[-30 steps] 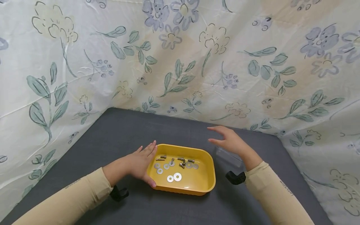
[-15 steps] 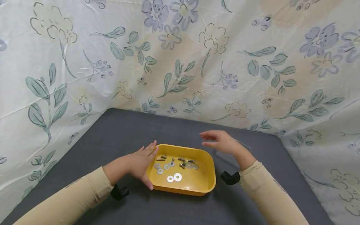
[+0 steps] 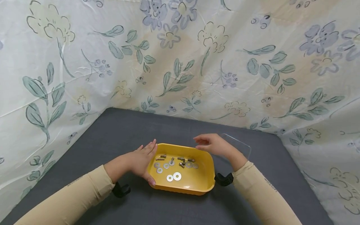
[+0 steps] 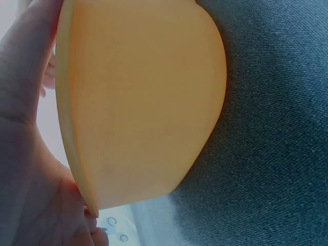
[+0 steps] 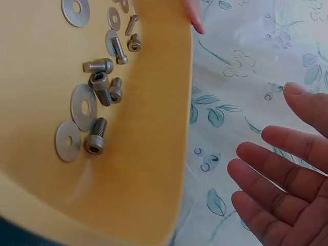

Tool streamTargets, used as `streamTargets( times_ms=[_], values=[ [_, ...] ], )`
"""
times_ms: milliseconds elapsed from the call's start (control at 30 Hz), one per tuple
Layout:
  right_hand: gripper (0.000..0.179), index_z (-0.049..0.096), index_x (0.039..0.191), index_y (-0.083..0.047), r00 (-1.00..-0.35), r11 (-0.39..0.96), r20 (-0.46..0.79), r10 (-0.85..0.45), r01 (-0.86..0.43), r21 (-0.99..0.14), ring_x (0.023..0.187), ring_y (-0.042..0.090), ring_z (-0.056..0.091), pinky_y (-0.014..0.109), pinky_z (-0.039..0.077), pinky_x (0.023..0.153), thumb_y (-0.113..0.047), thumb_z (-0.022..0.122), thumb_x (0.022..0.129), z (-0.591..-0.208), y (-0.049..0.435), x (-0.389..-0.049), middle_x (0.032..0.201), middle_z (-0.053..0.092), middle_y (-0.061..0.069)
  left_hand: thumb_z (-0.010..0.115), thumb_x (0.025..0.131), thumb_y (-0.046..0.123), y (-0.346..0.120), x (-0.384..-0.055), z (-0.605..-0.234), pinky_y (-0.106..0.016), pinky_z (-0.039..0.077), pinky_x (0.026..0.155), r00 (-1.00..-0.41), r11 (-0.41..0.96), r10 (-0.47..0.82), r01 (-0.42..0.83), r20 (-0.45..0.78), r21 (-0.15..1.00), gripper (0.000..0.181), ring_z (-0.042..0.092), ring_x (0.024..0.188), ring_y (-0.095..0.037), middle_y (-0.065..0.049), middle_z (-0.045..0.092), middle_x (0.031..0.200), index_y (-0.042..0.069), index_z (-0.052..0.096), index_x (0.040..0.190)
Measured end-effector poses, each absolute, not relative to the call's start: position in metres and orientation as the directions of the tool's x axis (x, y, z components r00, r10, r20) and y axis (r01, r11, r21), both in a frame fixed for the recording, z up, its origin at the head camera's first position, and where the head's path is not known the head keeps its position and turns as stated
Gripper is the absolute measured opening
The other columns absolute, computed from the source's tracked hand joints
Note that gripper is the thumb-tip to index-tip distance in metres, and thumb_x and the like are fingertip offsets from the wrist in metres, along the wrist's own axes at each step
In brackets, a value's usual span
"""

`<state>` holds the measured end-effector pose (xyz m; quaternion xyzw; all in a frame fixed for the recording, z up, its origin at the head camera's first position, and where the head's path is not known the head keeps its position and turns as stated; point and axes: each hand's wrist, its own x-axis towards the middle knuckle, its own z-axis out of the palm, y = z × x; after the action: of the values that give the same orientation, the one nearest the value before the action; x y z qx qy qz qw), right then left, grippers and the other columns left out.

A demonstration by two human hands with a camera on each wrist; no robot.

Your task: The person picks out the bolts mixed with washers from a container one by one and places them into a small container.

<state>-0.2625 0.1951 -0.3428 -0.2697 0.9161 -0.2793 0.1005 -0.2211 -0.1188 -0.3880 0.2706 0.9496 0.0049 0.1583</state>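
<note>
A yellow plastic tray (image 3: 197,184) sits on the dark cloth. Inside lie several socket-head bolts (image 5: 96,137) and flat washers (image 5: 83,107), mostly toward its far side. My left hand (image 3: 139,162) rests along the tray's left end, fingers straight and spread, thumb at the near left corner. In the left wrist view that hand lies against the rim and the tray's outer wall (image 4: 143,102) fills the middle. My right hand (image 3: 216,146) hovers over the far right corner, fingers extended and slightly bent, holding nothing. The right wrist view shows its fingertips apart from the tray.
Behind my right hand a clear plastic container or lid (image 3: 239,144) stands on the dark cloth (image 3: 132,125), partly hidden by the forearm. Floral fabric (image 3: 180,75) rises at the back and both sides. Black straps circle both wrists.
My right hand has moved left and toward me, from beyond the tray to over its far right corner. More of the clear plastic piece shows. The left hand stays at the tray's end.
</note>
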Motion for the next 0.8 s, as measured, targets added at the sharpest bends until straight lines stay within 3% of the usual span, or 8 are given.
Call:
streamTargets(
  times_ms=[267,433,633,800],
  values=[
    [0.035,0.061,0.119,-0.010,-0.810,0.688,-0.076,-0.582,-0.441,-0.576,0.092,0.012,0.059,0.031,0.050,0.081,-0.022,0.064,0.087,-0.353,0.184,-0.266,0.107,0.064,0.003,0.052,0.041,0.089,-0.118,-0.220,-0.386,-0.049,0.009,0.110,-0.810,0.865,0.496,0.491,-0.312,0.100,0.145,-0.002,0.140,-0.026,-0.011,-0.014,0.152,0.005,0.000,0.147],
    [0.032,0.062,0.116,-0.007,-0.803,0.698,-0.102,-0.587,-0.439,-0.565,0.088,0.011,0.061,0.029,0.051,0.078,-0.018,0.065,0.086,-0.359,0.176,-0.269,0.099,0.065,-0.001,0.052,0.041,0.089,-0.117,-0.220,-0.385,-0.049,0.009,0.110,-0.810,0.865,0.497,0.491,-0.311,0.104,0.145,-0.002,0.140,-0.026,-0.011,-0.014,0.151,0.005,0.000,0.147],
    [0.029,0.066,0.110,-0.008,-0.819,0.736,-0.168,-0.548,-0.378,-0.561,0.083,0.010,0.060,0.030,0.050,0.079,-0.018,0.068,0.083,-0.364,0.169,-0.270,0.094,0.065,-0.003,0.053,0.042,0.089,-0.119,-0.220,-0.385,-0.049,0.009,0.110,-0.804,0.856,0.513,0.504,-0.302,0.112,0.144,-0.003,0.139,-0.025,-0.012,-0.014,0.151,0.004,0.000,0.147],
    [0.026,0.068,0.106,-0.008,-0.787,0.749,-0.234,-0.571,-0.382,-0.541,0.086,0.011,0.060,0.031,0.050,0.080,-0.018,0.069,0.082,-0.370,0.166,-0.268,0.098,0.067,0.001,0.053,0.044,0.089,-0.120,-0.219,-0.384,-0.050,0.009,0.109,-0.800,0.847,0.530,0.518,-0.282,0.123,0.143,-0.003,0.139,-0.025,-0.012,-0.013,0.151,0.003,0.001,0.147]
  ],
)
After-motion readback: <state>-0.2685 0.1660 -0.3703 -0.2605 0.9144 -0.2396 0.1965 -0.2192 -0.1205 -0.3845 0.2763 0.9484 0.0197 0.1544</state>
